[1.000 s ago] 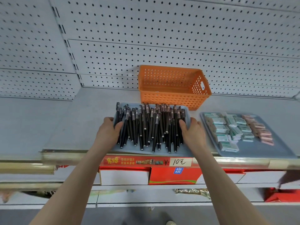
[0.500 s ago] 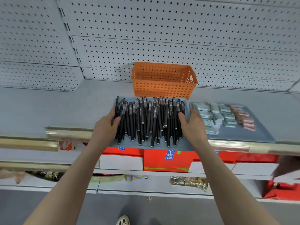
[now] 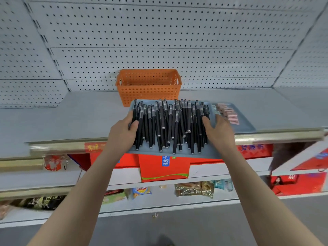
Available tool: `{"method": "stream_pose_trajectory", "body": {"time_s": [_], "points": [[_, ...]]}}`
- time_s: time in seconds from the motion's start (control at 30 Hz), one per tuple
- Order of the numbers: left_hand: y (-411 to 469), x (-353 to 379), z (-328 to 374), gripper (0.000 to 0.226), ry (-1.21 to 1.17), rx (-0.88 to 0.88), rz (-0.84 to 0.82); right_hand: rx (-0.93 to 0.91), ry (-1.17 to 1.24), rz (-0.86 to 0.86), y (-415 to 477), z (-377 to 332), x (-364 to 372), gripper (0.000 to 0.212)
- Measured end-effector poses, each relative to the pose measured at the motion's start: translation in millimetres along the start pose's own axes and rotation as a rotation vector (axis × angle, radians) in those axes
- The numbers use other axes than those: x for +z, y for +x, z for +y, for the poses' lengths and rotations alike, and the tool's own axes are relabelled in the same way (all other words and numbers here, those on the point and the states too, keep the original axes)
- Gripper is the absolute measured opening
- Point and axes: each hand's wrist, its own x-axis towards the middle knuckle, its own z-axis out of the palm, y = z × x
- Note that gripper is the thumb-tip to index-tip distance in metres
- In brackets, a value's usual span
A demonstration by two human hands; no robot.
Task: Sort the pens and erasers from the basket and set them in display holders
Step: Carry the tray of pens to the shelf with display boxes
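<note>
At shelf (image 3: 79, 121) front, left hand (image 3: 122, 133) and right hand (image 3: 220, 133) grip the tray (image 3: 205, 152) sides; keep level lest pens (image 3: 168, 125) roll.

Shop, pegboard shelving (image 3: 159, 41), boxed goods (image 3: 164, 167)

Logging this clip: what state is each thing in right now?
basket: upright, nothing visible inside.
pen tray: overhangs shelf rail, gripped at both sides.
pens: heaped flat on pen tray.
erasers: lying on eraser tray, partly hidden.
left hand: grips pen tray.
right hand: grips pen tray.
</note>
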Motion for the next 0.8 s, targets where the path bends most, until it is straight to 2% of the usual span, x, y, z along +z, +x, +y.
{"method": "stream_pose_trajectory", "body": {"time_s": [0.37,0.8], "points": [[17,81,112,0.050,-0.063,0.086,-0.138,0.139,0.013,0.140,19,108,-76,0.051],[55,300,309,0.056,-0.139,0.174,-0.250,0.246,-0.026,0.295,106,325,-231,0.044]]}}
